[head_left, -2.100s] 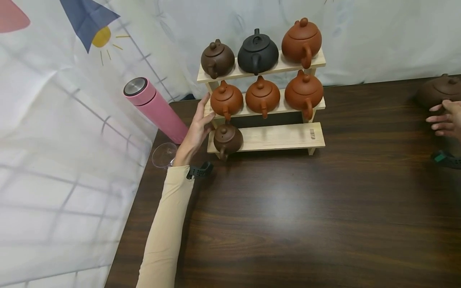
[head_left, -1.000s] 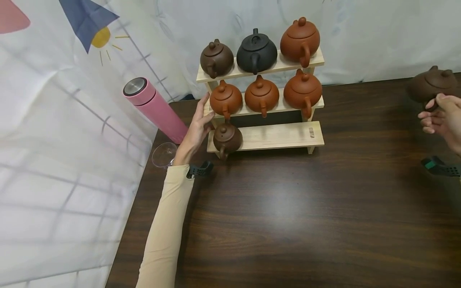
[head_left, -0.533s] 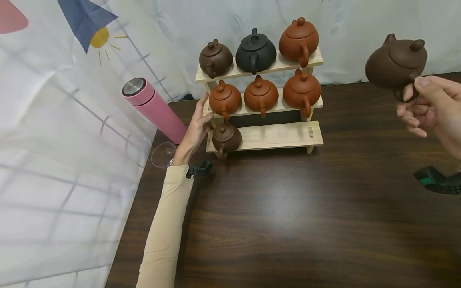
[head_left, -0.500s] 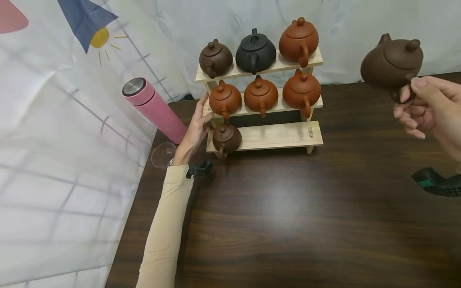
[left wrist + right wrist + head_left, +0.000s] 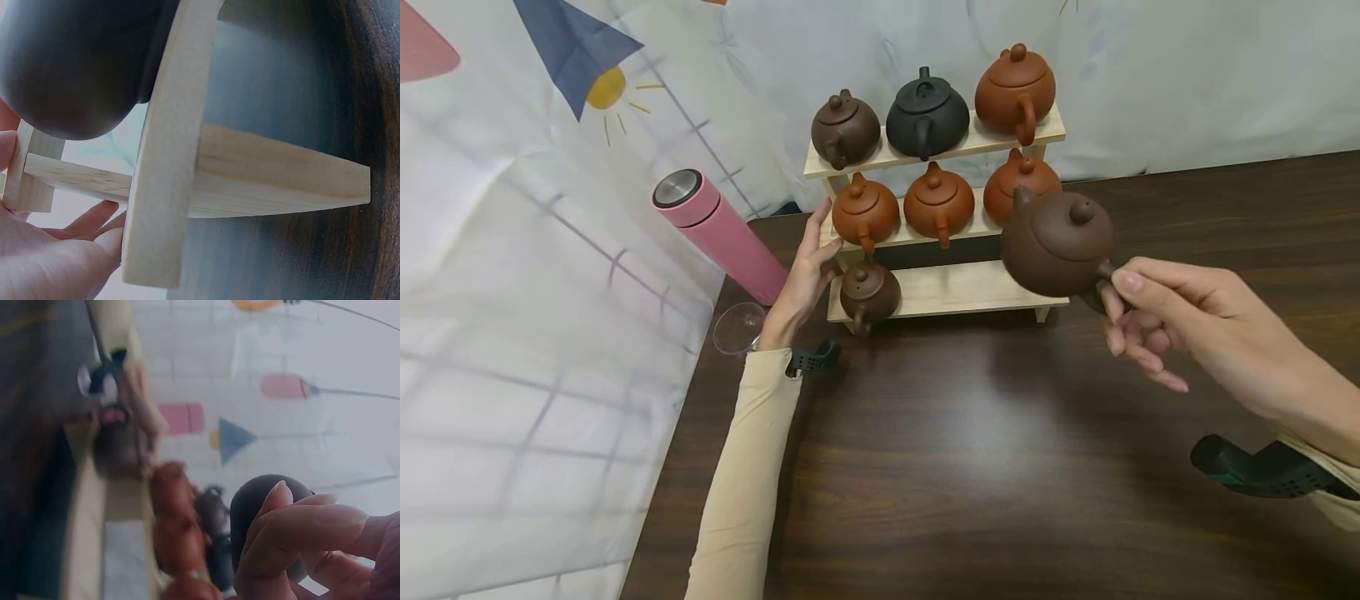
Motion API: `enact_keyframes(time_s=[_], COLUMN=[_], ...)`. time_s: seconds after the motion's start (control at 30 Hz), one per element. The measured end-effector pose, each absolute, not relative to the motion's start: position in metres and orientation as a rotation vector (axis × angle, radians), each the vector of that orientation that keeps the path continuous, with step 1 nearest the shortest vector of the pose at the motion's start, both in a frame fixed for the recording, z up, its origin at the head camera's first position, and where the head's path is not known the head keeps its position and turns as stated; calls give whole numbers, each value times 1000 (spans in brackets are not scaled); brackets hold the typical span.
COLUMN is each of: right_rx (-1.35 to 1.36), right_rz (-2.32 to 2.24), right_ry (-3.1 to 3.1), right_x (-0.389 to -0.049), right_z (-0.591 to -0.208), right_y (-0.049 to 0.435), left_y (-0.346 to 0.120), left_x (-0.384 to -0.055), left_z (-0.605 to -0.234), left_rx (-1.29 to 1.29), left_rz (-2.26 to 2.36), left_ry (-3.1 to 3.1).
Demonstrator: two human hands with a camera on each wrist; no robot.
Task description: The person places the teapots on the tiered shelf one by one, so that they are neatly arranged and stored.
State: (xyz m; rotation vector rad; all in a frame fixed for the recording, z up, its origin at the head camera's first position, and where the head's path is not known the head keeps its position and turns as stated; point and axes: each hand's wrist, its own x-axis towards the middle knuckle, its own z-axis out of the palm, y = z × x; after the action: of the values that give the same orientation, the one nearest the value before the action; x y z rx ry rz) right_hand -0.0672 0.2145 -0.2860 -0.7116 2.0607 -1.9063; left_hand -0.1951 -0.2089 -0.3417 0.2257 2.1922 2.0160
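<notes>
My right hand (image 5: 1195, 317) pinches a dark brown teapot (image 5: 1056, 246) by its handle, held in the air before the right part of a three-step wooden rack (image 5: 951, 287). In the right wrist view, curled fingers (image 5: 306, 531) partly cover this teapot. At the rack's left end, my left hand (image 5: 801, 283) grips the middle shelf between thumb and fingers. Close to it, another brown teapot (image 5: 870, 292) stands on the lowest shelf. Orange-red teapots (image 5: 938, 200) line the middle step. On top are a brown teapot (image 5: 846, 125), a black teapot (image 5: 927, 112) and an orange-red teapot (image 5: 1017, 90).
A pink thermos (image 5: 726, 242) stands left of the rack, with a clear glass object (image 5: 737, 329) beside my left wrist. White patterned cloth (image 5: 1187, 83) hangs behind and to the left of the dark wooden table (image 5: 970, 467).
My right hand took the brown teapot by its handle at the far right, lifted it and carried it left to the rack. My left hand stayed in place.
</notes>
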Motion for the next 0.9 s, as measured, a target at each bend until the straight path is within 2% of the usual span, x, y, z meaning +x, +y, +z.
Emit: enact_keyframes(time_s=[0.13, 0.3, 0.9], right_rx=[-756, -687, -403], right_rz=[-1828, -1747, -1800], right_ry=[2026, 2007, 2212], right_x=[-56, -53, -83], right_z=[-293, -309, -351], right_y=[194, 176, 154], left_y=[-209, -209, -209], left_x=[-195, -195, -195], left_z=[-342, -343, -342], left_rx=[230, 242, 239], left_rz=[2018, 2006, 2028], left_ry=[2188, 2192, 2172])
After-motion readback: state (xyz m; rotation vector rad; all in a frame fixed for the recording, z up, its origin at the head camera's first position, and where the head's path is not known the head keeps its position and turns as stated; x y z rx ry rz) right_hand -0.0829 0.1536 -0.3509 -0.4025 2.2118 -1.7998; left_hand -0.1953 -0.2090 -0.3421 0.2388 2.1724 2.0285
